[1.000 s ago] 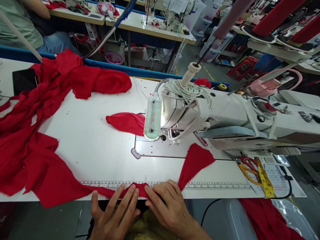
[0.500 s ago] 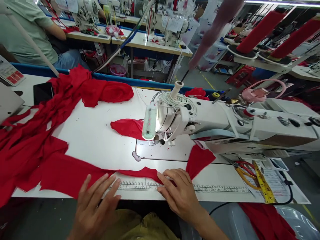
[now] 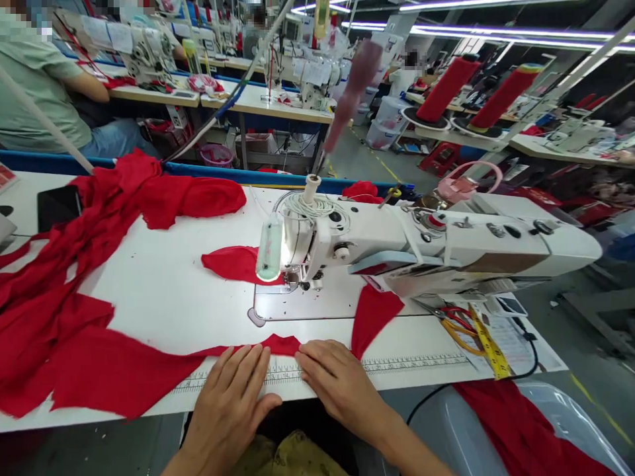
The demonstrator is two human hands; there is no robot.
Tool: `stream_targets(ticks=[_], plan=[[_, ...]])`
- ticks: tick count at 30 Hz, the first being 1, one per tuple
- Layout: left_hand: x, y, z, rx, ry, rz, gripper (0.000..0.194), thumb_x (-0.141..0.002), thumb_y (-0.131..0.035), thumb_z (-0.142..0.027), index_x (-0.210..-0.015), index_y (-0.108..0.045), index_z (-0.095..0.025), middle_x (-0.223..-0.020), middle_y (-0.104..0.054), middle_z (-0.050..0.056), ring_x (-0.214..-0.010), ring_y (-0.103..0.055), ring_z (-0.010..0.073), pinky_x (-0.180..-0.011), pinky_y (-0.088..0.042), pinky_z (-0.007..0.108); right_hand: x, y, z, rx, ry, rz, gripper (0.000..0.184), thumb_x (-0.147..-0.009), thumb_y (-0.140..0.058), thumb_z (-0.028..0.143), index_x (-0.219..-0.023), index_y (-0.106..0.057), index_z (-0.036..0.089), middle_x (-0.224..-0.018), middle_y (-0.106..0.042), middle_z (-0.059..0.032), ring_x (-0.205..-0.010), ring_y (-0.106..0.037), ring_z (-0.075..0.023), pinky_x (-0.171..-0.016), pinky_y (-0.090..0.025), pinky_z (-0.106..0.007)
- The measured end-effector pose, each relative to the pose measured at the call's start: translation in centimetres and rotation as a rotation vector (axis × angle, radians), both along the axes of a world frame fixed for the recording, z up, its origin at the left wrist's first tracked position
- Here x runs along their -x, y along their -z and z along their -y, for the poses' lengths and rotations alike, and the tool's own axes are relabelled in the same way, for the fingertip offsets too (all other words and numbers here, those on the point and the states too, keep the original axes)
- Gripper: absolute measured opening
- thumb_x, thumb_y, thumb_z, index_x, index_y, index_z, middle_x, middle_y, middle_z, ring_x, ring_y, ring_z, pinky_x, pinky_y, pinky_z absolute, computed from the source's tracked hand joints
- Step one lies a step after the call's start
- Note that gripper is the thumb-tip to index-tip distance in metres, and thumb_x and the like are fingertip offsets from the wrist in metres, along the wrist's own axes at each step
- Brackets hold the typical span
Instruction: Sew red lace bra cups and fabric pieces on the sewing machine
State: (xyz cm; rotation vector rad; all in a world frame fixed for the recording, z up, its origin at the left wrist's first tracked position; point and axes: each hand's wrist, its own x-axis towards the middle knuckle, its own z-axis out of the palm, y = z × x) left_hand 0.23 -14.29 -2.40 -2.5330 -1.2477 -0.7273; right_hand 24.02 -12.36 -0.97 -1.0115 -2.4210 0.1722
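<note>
A narrow folded band of red fabric (image 3: pixel 284 345) lies along the table's front edge, over a printed ruler scale (image 3: pixel 282 375). My left hand (image 3: pixel 235 390) rests flat on the band, fingers stretched and thumb apart. At the band's right end, my right hand (image 3: pixel 340 387) presses with its fingers laid out; its thumb is hidden. To the left the band widens into a red panel (image 3: pixel 124 363) that runs to a large red heap (image 3: pixel 64 291). Behind my hands stands a white sewing machine (image 3: pixel 377 231), with a red piece (image 3: pixel 231 263) by its needle area.
Another red piece (image 3: pixel 374 317) sits right of the machine's plate. Scissors (image 3: pixel 459 324) and a yellow tape measure (image 3: pixel 489 344) lie at the right. A black phone (image 3: pixel 58 208) is at the left. Red cloth (image 3: pixel 526 423) hangs over a clear bin (image 3: pixel 446 423). A person (image 3: pixel 44 92) sits across.
My left hand has moved right and forward, coming down onto the band near my right hand. My right hand stays at the band's end, fingers flatter. The camera view has turned rightward.
</note>
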Motion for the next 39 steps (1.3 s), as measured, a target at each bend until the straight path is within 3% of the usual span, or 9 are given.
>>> stream_targets(ticks=[6,13,20,24,27,30,35,39], plan=[[-0.6,-0.9,-1.0,0.017,-0.04,-0.001,0.036,-0.105,-0.045,-0.035,-0.127,-0.065,-0.015,-0.107,-0.073,0.01,-0.096,-0.064,0.0252,-0.101,-0.036,0.047,-0.3,-0.7,-0.2,0.039,0.153,-0.104,0.018,-0.101,-0.05,0.016,-0.112,-0.064,0.018,-0.098,-0.067,-0.0071,-0.09,-0.058,-0.0193,-0.08,-0.044,-0.035],[-0.6,-1.4,-2.9,-0.014,0.014,-0.073,0.028,-0.103,-0.048,-0.027,-0.115,-0.07,-0.014,-0.095,-0.072,0.007,-0.083,-0.062,0.021,-0.107,-0.033,0.05,1.4,-0.3,-2.4,0.014,0.115,0.065,0.023,-0.099,-0.05,0.011,-0.112,-0.067,0.02,-0.086,-0.062,-0.0024,-0.081,-0.052,-0.0167,-0.076,-0.037,-0.033],[-0.5,-0.9,-4.5,-0.031,-0.044,-0.051,0.029,-0.101,-0.052,-0.029,-0.121,-0.068,-0.016,-0.106,-0.072,0.01,-0.101,-0.063,0.0285,-0.117,-0.018,0.064,1.1,0.2,-4.5,-0.023,0.175,0.105,0.028,-0.098,-0.052,0.012,-0.12,-0.067,0.021,-0.093,-0.062,-0.0049,-0.086,-0.054,-0.0186,-0.078,-0.039,-0.034],[-0.2,-1.6,-5.9,0.038,-0.041,0.05,0.024,-0.099,-0.052,-0.019,-0.115,-0.069,-0.018,-0.114,-0.069,0.012,-0.112,-0.061,0.0314,-0.111,-0.029,0.067,0.4,-0.4,-6.0,0.028,0.176,-0.038,0.021,-0.099,-0.054,0.014,-0.111,-0.07,0.019,-0.094,-0.064,-0.0053,-0.089,-0.056,-0.0184,-0.08,-0.041,-0.034],[0.4,-1.9,-7.3,0.092,0.012,0.119,0.028,-0.096,-0.049,-0.007,-0.106,-0.072,-0.021,-0.113,-0.068,0.01,-0.114,-0.059,0.0288,-0.107,-0.038,0.063,0.1,-0.8,-7.2,0.063,0.11,-0.092,0.017,-0.099,-0.056,0.014,-0.104,-0.072,0.019,-0.092,-0.065,-0.0041,-0.088,-0.057,-0.0175,-0.08,-0.042,-0.033],[0.6,-1.7,-8.7,0.143,0.097,0.125,0.025,-0.096,-0.053,-0.01,-0.1,-0.074,-0.024,-0.114,-0.067,0.01,-0.116,-0.058,0.0281,-0.105,-0.041,0.061,0.2,-1.0,-8.1,0.103,-0.015,-0.025,0.015,-0.099,-0.059,0.017,-0.102,-0.073,0.02,-0.092,-0.066,-0.003,-0.088,-0.057,-0.0168,-0.08,-0.041,-0.032],[1.0,-1.3,-10.0,0.126,0.139,0.031,0.014,-0.093,-0.066,-0.022,-0.095,-0.076,-0.03,-0.122,-0.067,0.007,-0.123,-0.055,0.0336,-0.108,-0.024,0.076,-0.2,-1.3,-9.6,0.16,-0.106,0.143,0.019,-0.095,-0.069,0.031,-0.113,-0.073,0.025,-0.099,-0.068,-0.002,-0.091,-0.056,-0.0169,-0.08,-0.038,-0.033],[2.0,-1.3,-10.7,0.223,0.146,-0.016,0.018,-0.09,-0.071,-0.025,-0.103,-0.076,-0.037,-0.132,-0.064,0.005,-0.128,-0.05,0.0342,-0.107,-0.019,0.079,-0.8,-2.1,-10.6,0.265,-0.123,0.213,0.026,-0.089,-0.075,0.034,-0.115,-0.074,0.031,-0.104,-0.066,-0.0001,-0.095,-0.056,-0.0178,-0.083,-0.039,-0.033]])
